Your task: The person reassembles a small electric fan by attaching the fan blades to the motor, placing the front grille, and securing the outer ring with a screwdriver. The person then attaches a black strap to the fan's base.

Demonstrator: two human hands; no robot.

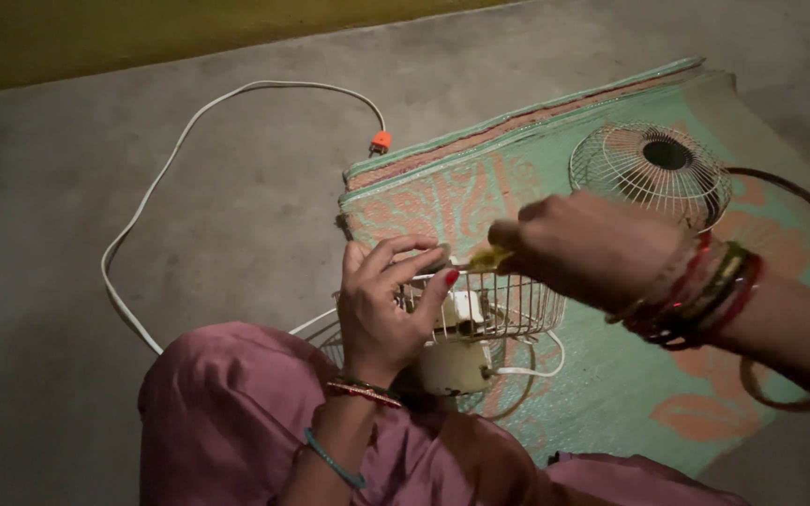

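At the centre of the frame, low down, a small fan [461, 351] with a cream motor housing rests against the person's lap, its rear wire guard [494, 305] facing up like a shallow basket. The left hand [382, 305] curls around the guard's near rim, thumb on one side and fingers [396, 253] arched over the top wire, closed on it firmly enough to steady it. The right hand [583, 245] comes in from the right with its fingers pinched shut on a small yellowish tool [487, 258], probably a screwdriver, whose tip meets the rim just beside the left fingertips; the tool is too blurred to name with certainty.

To do this step well, I judge the left hand should brace the guard so it cannot rock, and the tool should stay square to whatever fastener it sits in, with steady pressure so it does not slip toward the nearby fingertips.

The detached front grille [651, 169] lies on the green and orange mat [442, 197] at upper right. A white cord [157, 178] with an orange plug [380, 141] loops across the grey floor [67, 281] at upper left.
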